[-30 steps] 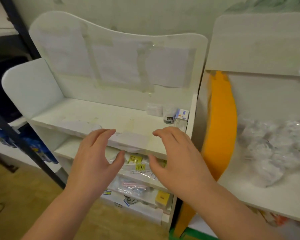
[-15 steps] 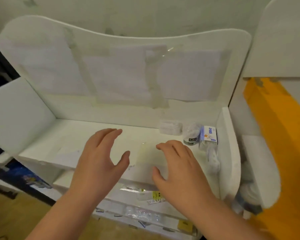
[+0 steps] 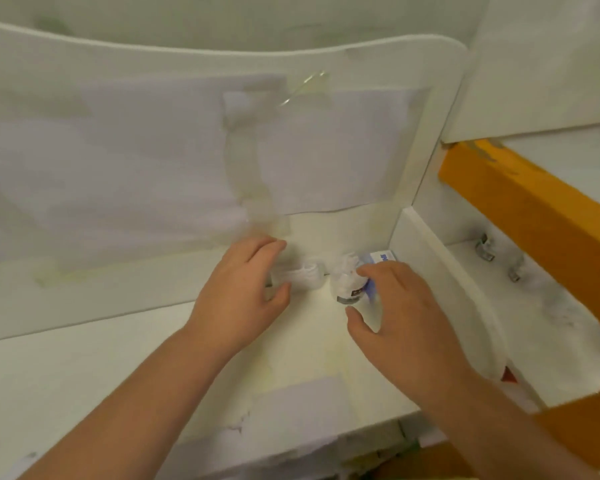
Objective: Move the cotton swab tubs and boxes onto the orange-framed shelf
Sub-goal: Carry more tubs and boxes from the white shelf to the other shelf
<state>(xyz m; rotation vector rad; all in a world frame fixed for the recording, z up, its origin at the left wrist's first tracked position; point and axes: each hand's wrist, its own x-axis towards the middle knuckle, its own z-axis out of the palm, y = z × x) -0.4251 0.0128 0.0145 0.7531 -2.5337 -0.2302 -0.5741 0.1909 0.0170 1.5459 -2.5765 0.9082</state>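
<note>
On the white shelf (image 3: 84,368), toward its right rear corner, the task's things sat in a short row against the back panel (image 3: 136,168). Farthest left of the group came the left hand (image 3: 238,296), palm down, its fingers curled over the near end of a flat clear box of swabs (image 3: 309,273) — fingertips above the box's top edge, the thumb reaching in from the front. Whether the grip had closed firmly on it could not be told through the blur; the box lay on the shelf surface, its right end showing past the hand.

Just beside that box stood a small round tub (image 3: 347,282) with a dark band at its base, upright. The right hand (image 3: 406,313) bracketed it: the index fingertip touched its upper right side, the thumb lay just in front of its base, and the fingers were spread rather than clamped — contact by the thumb was unclear. Behind that hand, a white-and-blue box (image 3: 381,256) stood in the corner against the side wall (image 3: 430,268).

Right of the wall ran the orange-framed shelf (image 3: 534,209), with blurred pale bags (image 3: 561,306) on its board.
</note>
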